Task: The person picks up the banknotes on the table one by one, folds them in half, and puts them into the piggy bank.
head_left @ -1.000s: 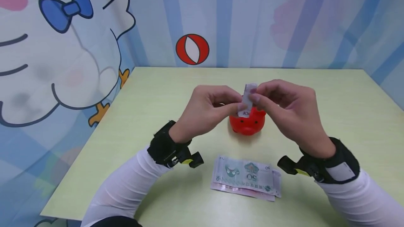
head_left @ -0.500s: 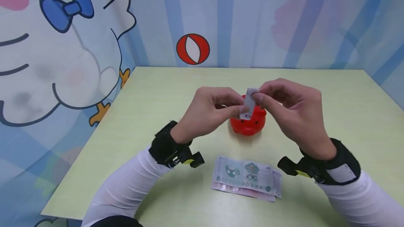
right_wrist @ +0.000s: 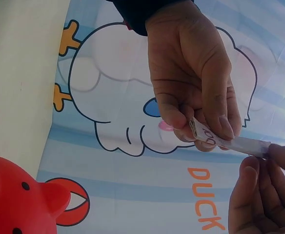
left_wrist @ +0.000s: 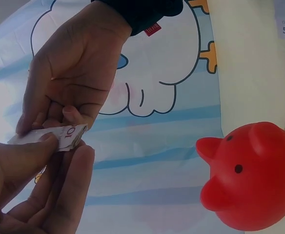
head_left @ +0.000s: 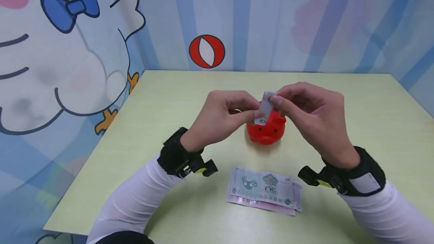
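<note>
My left hand pinches the lower end of a folded banknote between thumb and fingers. At its upper end, the right hand pinches the same note. The note is a narrow pale strip, tilted, held above the table. In the right wrist view, the folded banknote shows printed digits and stacked layers at one end. Directly behind the note in the head view sits a red piggy bank, its top partly hidden. The left wrist view shows the piggy bank apart from both hands.
Flat banknotes lie overlapping near the front of the pale table, a 50 on top and a pinkish one beneath. A cartoon-printed backdrop stands at the table's back and left.
Both hands keep hold of the folded banknote. Its tilt and height shift only slightly, dipping and then rising a little. The piggy bank and flat banknotes stay put.
</note>
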{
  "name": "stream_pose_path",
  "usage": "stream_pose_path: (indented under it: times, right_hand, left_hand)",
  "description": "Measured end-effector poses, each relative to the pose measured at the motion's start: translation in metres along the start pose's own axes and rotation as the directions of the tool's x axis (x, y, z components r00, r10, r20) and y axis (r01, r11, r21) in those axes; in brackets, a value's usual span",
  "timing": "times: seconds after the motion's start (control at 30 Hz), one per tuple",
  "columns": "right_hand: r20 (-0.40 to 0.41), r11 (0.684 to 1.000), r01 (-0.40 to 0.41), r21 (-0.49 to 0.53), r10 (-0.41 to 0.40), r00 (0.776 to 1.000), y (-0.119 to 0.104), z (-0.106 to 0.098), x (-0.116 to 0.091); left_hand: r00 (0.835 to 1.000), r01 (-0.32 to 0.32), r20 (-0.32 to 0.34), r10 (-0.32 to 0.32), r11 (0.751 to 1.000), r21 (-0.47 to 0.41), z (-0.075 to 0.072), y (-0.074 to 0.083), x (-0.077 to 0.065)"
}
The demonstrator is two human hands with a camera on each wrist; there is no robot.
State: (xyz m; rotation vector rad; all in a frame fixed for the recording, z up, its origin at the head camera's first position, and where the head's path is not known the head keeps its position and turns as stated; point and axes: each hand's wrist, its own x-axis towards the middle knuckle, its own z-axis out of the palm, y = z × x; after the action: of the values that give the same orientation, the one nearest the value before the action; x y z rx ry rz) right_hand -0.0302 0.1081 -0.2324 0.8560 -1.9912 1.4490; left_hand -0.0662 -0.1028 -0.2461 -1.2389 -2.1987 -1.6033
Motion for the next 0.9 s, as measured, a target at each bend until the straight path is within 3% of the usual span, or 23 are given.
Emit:
stream_pose_path:
  times: [0.27,0.47,0.53,0.63,0.73,0.8,0.9]
  right_hand:
    - [0.008,1.0,-0.01,0.022,0.01,1.0,0.003,-0.002,0.002]
    - [0.198,0.985,0.024,-0.171,0.011,0.98,0.015,-0.003,0.005]
    - [0.218,0.972,0.048,-0.23,0.004,0.976,0.021,-0.002,0.006]
    - [0.187,0.943,0.051,-0.328,0.012,0.982,0.032,-0.002,0.009]
    - [0.131,0.901,0.015,-0.434,0.047,0.99,0.047,-0.005,0.011]
    - [0.1,0.876,-0.014,-0.482,0.071,0.992,0.059,-0.006,0.011]
    - [0.061,0.857,-0.064,-0.511,0.11,0.992,0.076,-0.006,0.01]
  left_hand:
    - [1.0,-0.023,0.011,0.022,0.998,0.062,-0.002,0.0,0.003]
    - [0.998,-0.065,-0.007,0.065,0.994,0.088,-0.003,-0.01,0.004]
    - [0.998,-0.055,-0.011,0.056,0.994,0.096,-0.001,-0.016,0.005]
    - [1.0,0.011,-0.027,-0.009,0.995,0.102,0.002,-0.029,0.008]
    - [0.993,0.121,-0.016,-0.12,0.987,0.104,0.008,-0.044,0.01]
    - [0.979,0.197,0.015,-0.201,0.972,0.13,0.014,-0.056,0.011]
    - [0.946,0.292,0.086,-0.314,0.935,0.202,0.023,-0.074,0.011]
